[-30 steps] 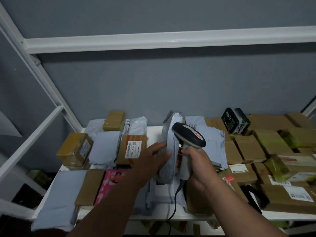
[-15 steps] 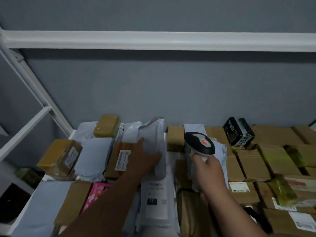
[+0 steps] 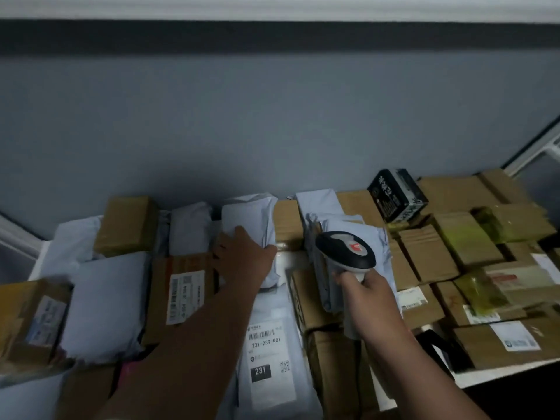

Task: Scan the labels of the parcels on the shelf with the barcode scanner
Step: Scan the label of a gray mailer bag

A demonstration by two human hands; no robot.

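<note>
Since a moment ago the left hand (image 3: 242, 262) has carried the grey mailer bag (image 3: 251, 225) it held upright beside the scanner away to the back of the shelf (image 3: 281, 262), where the bag now lies flat near the wall among other grey bags and brown boxes. That hand rests on the bag with fingers spread and fairly straight, pressing rather than gripping. The right hand (image 3: 368, 295) has its fingers wrapped round the handle of the barcode scanner (image 3: 345, 253), whose head is level and pointed toward the back, over another crumpled grey bag (image 3: 357, 237). In front of the left forearm lies a long white mailer (image 3: 269, 353) with its printed label (image 3: 268, 344) facing up, apparently the easiest next target, while a brown carton (image 3: 181, 286) to its left also shows a label. The main risk is bookkeeping: with scanned and unscanned parcels heaped together, one could be read twice or skipped. The scanner's head also sits above several labels at once, so a careless trigger might catch the wrong barcode. Dim light and wrinkled plastic could cause a failed read.
</note>
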